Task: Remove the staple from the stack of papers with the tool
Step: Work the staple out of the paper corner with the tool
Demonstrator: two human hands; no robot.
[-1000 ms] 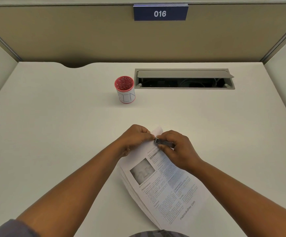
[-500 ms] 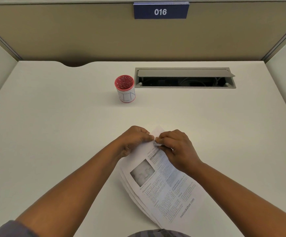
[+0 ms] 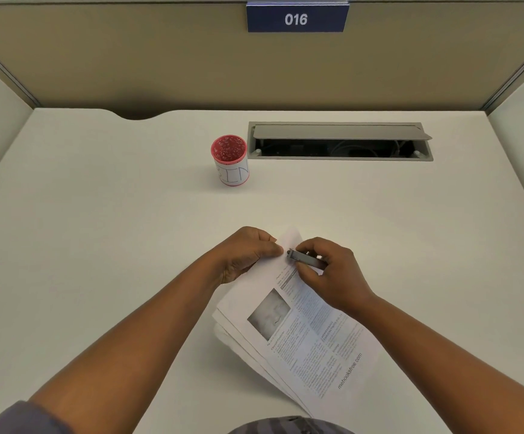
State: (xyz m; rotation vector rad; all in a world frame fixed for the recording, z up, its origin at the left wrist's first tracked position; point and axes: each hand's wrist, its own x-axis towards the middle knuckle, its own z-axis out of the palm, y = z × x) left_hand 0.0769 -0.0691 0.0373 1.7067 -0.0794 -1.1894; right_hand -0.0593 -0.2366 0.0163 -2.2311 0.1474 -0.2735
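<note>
Gripping a slim metal staple remover (image 3: 306,260) between thumb and fingers, the right hand (image 3: 332,277) levels the tool's tip at the far corner of the stack of papers (image 3: 310,336), presumably because the staple sits there; the staple itself is too small to make out. Opposite, the left hand (image 3: 248,255) is closed in a pinch on the same corner, just beside the tool tip, apparently to brace the sheets so that a prying pull does not drag or tear them. The stack lies askew near the front edge of the desk (image 3: 98,245), its lower sheets fanned along the left side, which suggests a binding at the one corner only. A red-rimmed cup (image 3: 230,161), well apart toward the back edge, holds small pale bits, probably spent staples, and may be meant to receive this one. Beside the cup, a cable hatch (image 3: 340,140) stands open in the surface. Judged stage: engaging the staple, removal not yet complete.
</note>
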